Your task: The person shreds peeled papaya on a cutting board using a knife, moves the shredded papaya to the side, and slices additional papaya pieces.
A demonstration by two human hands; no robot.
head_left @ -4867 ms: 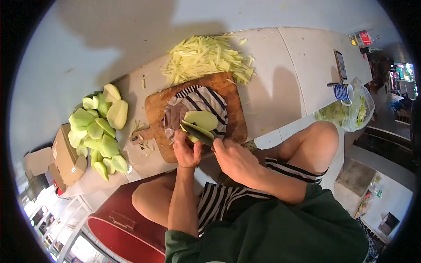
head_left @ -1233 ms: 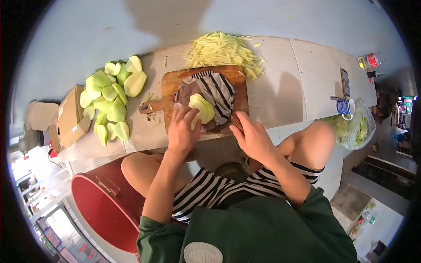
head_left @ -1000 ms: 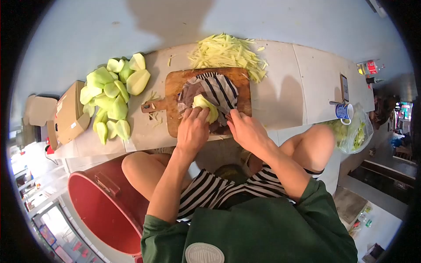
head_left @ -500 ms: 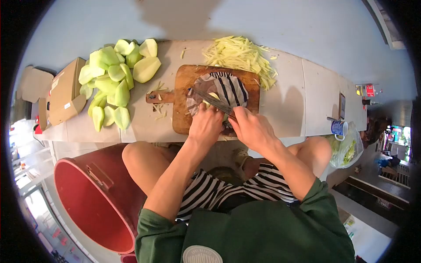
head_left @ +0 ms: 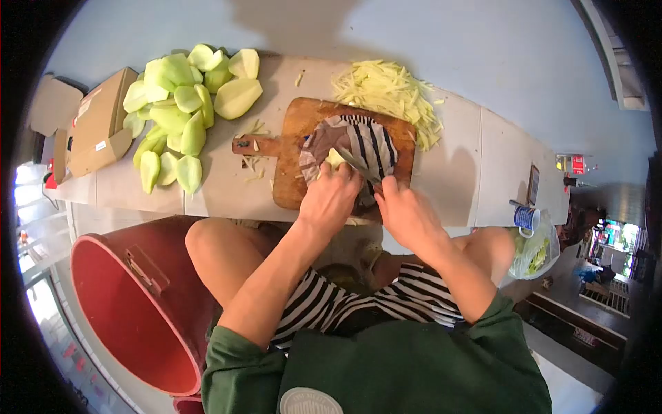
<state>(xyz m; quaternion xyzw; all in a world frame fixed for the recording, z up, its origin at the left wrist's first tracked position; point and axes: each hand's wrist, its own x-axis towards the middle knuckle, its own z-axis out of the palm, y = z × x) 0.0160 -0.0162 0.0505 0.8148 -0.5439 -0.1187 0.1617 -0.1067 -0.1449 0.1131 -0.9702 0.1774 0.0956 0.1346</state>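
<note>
A wooden cutting board [head_left: 295, 119] with a handle lies on the counter, with a brown and black-striped cloth [head_left: 373, 143] spread over it. My left hand [head_left: 331, 196] has its fingers bent down on a pale yellow-green fruit piece [head_left: 334, 158] on the cloth, mostly hidden under the fingertips. Wrapped around a knife [head_left: 359, 165] is my right hand [head_left: 412, 216]; the handle is hidden in the grip. The blade slants up and left, close beside the fruit piece. Behind the board rests a heap of thin pale shreds [head_left: 386, 96].
Peeled green fruit pieces [head_left: 172, 114] are piled at left, beside a cardboard box [head_left: 103, 131]. A large red bin [head_left: 131, 303] stands below, by my knee. Toward the right are a mug [head_left: 526, 219], a phone [head_left: 533, 185] and a plastic bag [head_left: 534, 255].
The view has shifted slightly. The knife blade has swung from lying across the fruit piece to its right side, and my right hand sits a little lower. The left hand still presses the piece.
</note>
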